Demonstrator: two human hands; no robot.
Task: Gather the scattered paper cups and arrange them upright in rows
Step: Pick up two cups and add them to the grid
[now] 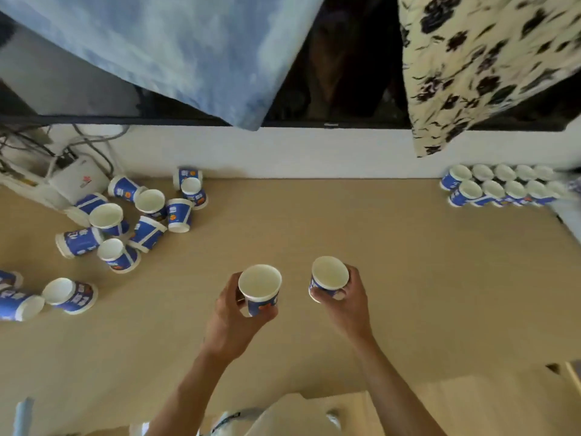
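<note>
My left hand grips a blue-and-white paper cup held upright above the middle of the tan table. My right hand grips a second cup, mouth up and tilted slightly. Several scattered cups lie on their sides or stand at odd angles at the left, with more cups near the left edge. At the far right, two rows of upright cups stand against the wall.
A white box with cables sits at the back left. A blue cloth and a floral cloth hang over a dark screen above the table. The table's right edge runs just beyond the rows.
</note>
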